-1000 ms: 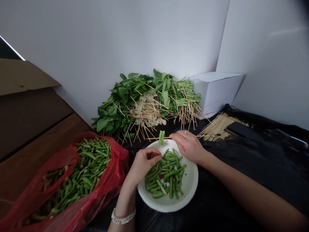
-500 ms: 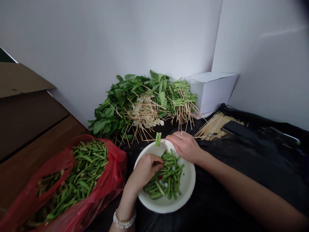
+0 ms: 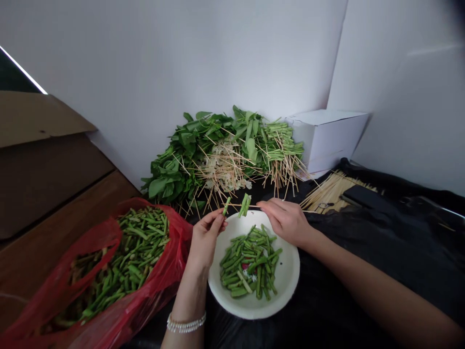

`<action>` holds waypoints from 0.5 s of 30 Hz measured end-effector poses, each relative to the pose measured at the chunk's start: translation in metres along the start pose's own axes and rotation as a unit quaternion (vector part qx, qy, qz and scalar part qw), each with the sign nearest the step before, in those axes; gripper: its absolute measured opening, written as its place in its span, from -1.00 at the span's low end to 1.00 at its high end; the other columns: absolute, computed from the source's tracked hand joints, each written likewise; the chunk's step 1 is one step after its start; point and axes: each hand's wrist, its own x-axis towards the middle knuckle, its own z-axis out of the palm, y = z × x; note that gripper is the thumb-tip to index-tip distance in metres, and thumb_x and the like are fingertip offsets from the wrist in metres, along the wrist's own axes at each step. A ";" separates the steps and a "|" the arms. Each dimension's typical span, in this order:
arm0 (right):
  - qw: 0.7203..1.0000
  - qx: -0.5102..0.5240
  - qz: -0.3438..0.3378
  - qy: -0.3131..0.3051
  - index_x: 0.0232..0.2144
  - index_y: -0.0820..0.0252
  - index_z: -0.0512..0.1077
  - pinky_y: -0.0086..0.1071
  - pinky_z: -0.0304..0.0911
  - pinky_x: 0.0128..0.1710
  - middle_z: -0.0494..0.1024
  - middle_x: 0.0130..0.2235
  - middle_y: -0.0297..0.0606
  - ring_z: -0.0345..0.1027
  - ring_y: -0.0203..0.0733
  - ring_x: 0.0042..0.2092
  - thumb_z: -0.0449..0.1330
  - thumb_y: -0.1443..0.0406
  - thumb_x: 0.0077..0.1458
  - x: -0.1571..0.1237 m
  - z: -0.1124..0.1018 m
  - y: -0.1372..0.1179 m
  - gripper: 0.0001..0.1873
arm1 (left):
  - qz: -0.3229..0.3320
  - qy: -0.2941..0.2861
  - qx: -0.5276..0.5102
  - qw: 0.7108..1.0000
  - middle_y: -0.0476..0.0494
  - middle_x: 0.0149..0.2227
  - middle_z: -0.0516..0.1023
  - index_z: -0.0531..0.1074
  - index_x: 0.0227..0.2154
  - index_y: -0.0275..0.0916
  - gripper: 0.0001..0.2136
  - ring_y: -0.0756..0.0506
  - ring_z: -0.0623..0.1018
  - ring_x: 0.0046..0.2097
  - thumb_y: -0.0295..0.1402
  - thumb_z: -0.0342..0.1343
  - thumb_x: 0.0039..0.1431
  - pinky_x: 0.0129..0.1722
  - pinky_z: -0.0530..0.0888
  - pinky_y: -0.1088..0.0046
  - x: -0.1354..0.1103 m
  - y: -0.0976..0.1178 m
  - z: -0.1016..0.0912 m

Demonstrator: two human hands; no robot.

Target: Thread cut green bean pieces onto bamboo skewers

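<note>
My left hand (image 3: 209, 232) pinches a short cut green stem piece (image 3: 226, 206) at the tip of a thin wooden skewer (image 3: 254, 206). My right hand (image 3: 286, 220) is closed round that skewer, which lies level above the far rim of a white bowl (image 3: 288, 295). A few green stem pieces (image 3: 244, 205) sit side by side on the skewer between my hands. More cut green stems (image 3: 250, 261) lie loose in the bowl, partly covering a red pattern on its bottom. Whether the held piece is pierced by the skewer I cannot tell.
A red plastic bag (image 3: 178, 232) full of cut stems stands at the left. Behind the bowl lie skewered leafy greens (image 3: 163, 179), pale skewered pieces (image 3: 225, 165) and skewered stems (image 3: 281, 140). Bare skewers (image 3: 323, 191), a phone (image 3: 359, 195) and a white box (image 3: 330, 140) are at the right.
My left hand has risen out of the bowl with a green stem piece and come to the skewer's left end. My right hand still holds the skewer. The view has shifted slightly.
</note>
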 end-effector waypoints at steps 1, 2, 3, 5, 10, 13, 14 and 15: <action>1.000 -0.009 -0.005 -0.006 -0.11 0.27 0.46 -0.39 0.32 -0.28 0.54 -0.32 -0.20 0.40 -0.26 -0.29 -0.07 0.42 0.26 0.000 0.000 0.000 -0.68 | -0.008 0.009 -0.030 0.999 -0.06 -0.42 0.58 0.60 -0.28 -0.28 -0.65 0.06 0.48 -0.42 -0.25 0.40 -0.17 -0.34 0.43 0.54 0.001 0.000 0.000; 1.000 -0.018 -0.008 -0.011 -0.11 0.27 0.47 -0.40 0.31 -0.29 0.54 -0.33 -0.21 0.40 -0.27 -0.31 -0.07 0.42 0.26 -0.001 0.000 -0.001 -0.67 | -0.015 0.016 -0.056 0.998 -0.05 -0.42 0.59 0.61 -0.31 -0.28 -0.66 0.07 0.49 -0.42 -0.25 0.42 -0.21 -0.34 0.43 0.56 0.001 0.001 -0.001; 1.000 -0.025 -0.011 -0.015 -0.11 0.28 0.47 -0.41 0.31 -0.29 0.54 -0.34 -0.21 0.39 -0.27 -0.32 -0.07 0.42 0.27 -0.001 0.001 -0.001 -0.67 | -0.019 0.020 -0.075 0.997 -0.04 -0.42 0.59 0.61 -0.33 -0.28 -0.66 0.08 0.49 -0.42 -0.27 0.44 -0.24 -0.34 0.43 0.58 0.001 0.001 0.000; 0.999 -0.034 -0.013 -0.021 -0.11 0.29 0.48 -0.42 0.31 -0.30 0.53 -0.35 -0.22 0.39 -0.28 -0.33 -0.07 0.42 0.27 -0.001 0.001 -0.001 -0.67 | -0.024 0.030 -0.097 0.995 -0.04 -0.42 0.59 0.61 -0.36 -0.28 -0.66 0.09 0.49 -0.43 -0.29 0.46 -0.28 -0.36 0.43 0.60 0.001 0.003 0.001; 0.999 -0.046 -0.005 -0.029 -0.10 0.26 0.49 -0.45 0.30 -0.30 0.52 -0.36 -0.22 0.38 -0.30 -0.33 -0.07 0.41 0.27 -0.001 0.001 -0.001 -0.65 | -0.021 0.048 -0.109 0.993 -0.02 -0.44 0.59 0.61 -0.38 -0.28 -0.65 0.10 0.50 -0.44 -0.30 0.47 -0.32 -0.38 0.45 0.61 0.000 0.006 0.004; 0.998 -0.053 -0.010 -0.030 -0.09 0.28 0.49 -0.43 0.30 -0.32 0.52 -0.37 -0.22 0.38 -0.29 -0.34 -0.06 0.42 0.26 -0.001 0.001 0.000 -0.65 | -0.020 0.050 -0.109 0.993 -0.02 -0.44 0.59 0.61 -0.39 -0.28 -0.66 0.09 0.50 -0.44 -0.31 0.48 -0.33 -0.38 0.45 0.60 -0.001 0.006 0.004; 0.998 -0.055 -0.011 -0.031 -0.09 0.28 0.49 -0.43 0.30 -0.32 0.52 -0.37 -0.22 0.38 -0.29 -0.34 -0.06 0.42 0.26 -0.002 0.001 0.000 -0.65 | -0.020 0.049 -0.108 0.993 -0.02 -0.44 0.59 0.61 -0.39 -0.28 -0.66 0.09 0.50 -0.44 -0.31 0.47 -0.32 -0.38 0.45 0.60 -0.001 0.006 0.005; 0.998 -0.057 -0.011 -0.033 -0.09 0.27 0.49 -0.43 0.30 -0.32 0.52 -0.37 -0.23 0.38 -0.29 -0.34 -0.06 0.41 0.26 -0.002 0.001 0.000 -0.65 | -0.020 0.048 -0.107 0.993 -0.02 -0.44 0.58 0.61 -0.38 -0.28 -0.66 0.09 0.50 -0.44 -0.31 0.47 -0.31 -0.38 0.45 0.59 -0.001 0.006 0.005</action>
